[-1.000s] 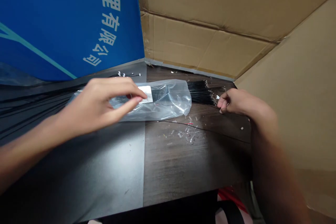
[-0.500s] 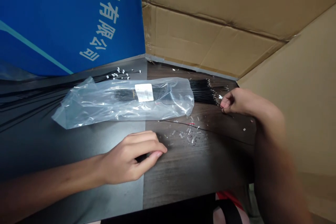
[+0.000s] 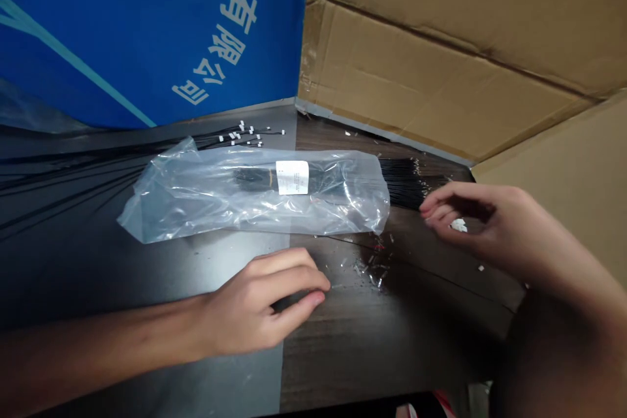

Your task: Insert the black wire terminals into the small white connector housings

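A clear plastic bag lies across the dark table. It holds a bundle of thin black wires with a white label. The wires' bare ends stick out of the bag's right mouth. My left hand rests on the table just in front of the bag. Its thumb and fingers are pinched together near the tabletop, and I cannot make out what they hold. My right hand hovers right of the wire ends, fingers curled round a small white piece.
More black wires with small white connectors fan out behind the bag towards the left. Tiny clear offcuts litter the table between my hands. A blue printed board and cardboard walls close off the back and right.
My left hand left the bag's label and came down to the table in front of it. My right hand drew back from the wire ends, now with a white piece.
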Demonstrator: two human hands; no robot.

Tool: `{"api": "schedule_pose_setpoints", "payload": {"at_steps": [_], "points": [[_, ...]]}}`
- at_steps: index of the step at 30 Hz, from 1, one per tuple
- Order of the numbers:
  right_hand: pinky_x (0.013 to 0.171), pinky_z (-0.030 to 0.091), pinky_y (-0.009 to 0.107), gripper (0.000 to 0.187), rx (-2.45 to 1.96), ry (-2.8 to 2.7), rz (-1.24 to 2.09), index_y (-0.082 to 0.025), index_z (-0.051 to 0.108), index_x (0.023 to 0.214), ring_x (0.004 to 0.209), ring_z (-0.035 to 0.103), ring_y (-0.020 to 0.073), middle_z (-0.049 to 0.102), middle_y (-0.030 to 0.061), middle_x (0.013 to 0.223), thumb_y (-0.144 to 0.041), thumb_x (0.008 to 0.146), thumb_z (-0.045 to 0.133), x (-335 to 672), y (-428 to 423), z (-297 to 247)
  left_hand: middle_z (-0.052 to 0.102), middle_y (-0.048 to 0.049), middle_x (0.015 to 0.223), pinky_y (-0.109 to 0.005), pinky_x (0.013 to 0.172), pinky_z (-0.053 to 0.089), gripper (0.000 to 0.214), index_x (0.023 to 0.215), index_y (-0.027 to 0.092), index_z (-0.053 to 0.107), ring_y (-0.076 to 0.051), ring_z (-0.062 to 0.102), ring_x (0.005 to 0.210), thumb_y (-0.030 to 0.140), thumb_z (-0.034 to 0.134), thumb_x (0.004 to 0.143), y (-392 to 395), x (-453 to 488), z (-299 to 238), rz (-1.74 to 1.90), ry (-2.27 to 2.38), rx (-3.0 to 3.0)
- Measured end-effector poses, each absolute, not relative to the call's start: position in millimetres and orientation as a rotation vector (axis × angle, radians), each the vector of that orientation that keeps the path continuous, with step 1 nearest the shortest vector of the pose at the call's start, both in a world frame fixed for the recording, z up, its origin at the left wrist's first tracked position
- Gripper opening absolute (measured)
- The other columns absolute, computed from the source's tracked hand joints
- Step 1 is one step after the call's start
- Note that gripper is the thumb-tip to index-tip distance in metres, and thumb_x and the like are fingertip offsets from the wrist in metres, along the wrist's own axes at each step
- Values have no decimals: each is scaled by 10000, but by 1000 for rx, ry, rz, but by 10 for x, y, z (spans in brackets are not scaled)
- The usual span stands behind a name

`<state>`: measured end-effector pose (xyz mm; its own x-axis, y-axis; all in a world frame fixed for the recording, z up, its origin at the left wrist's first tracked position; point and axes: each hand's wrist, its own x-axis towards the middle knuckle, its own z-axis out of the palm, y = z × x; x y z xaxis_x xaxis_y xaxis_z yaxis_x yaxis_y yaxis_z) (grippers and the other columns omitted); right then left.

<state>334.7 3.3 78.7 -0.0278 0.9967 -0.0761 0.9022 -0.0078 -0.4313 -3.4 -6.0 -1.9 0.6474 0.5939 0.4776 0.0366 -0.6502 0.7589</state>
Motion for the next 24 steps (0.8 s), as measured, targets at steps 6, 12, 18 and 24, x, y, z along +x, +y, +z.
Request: {"api": "schedule_pose_setpoints", "payload": {"at_steps": [6,12,18,24], "points": [[689,573,265,198,-1224,-1534,1501,-228,692,848,722,678,153,732,7,792,-185,813,882,2345,-248,522,773,-93,979,-244,792,647,376,1236,141,739,-160,742,839,15,797,887,-65,-63,-37,1137,507,1913],[689,572,240,428,-1093,-1132,1579,-225,556,754,695,627,118,692,-28,763,-185,705,979,2058,-224,204,830,-86,981,-184,832,644,205,1023,134,840,-140,796,875,-16,786,893,-1,-47,11,1136,659,1835],[686,598,242,428,-1132,-1075,1522,-219,584,747,691,683,127,730,-18,771,-194,677,1006,2058,-201,170,840,-64,943,-150,815,636,178,974,150,863,-121,798,840,10,800,886,37,-42,52,1125,740,1815],[650,593,299,73,-1313,-1770,892,-221,794,1011,758,729,177,756,66,972,-182,974,744,2185,-264,145,832,-65,886,-126,700,651,189,956,148,869,-117,798,724,9,772,873,39,-24,32,1063,827,1488]]}}
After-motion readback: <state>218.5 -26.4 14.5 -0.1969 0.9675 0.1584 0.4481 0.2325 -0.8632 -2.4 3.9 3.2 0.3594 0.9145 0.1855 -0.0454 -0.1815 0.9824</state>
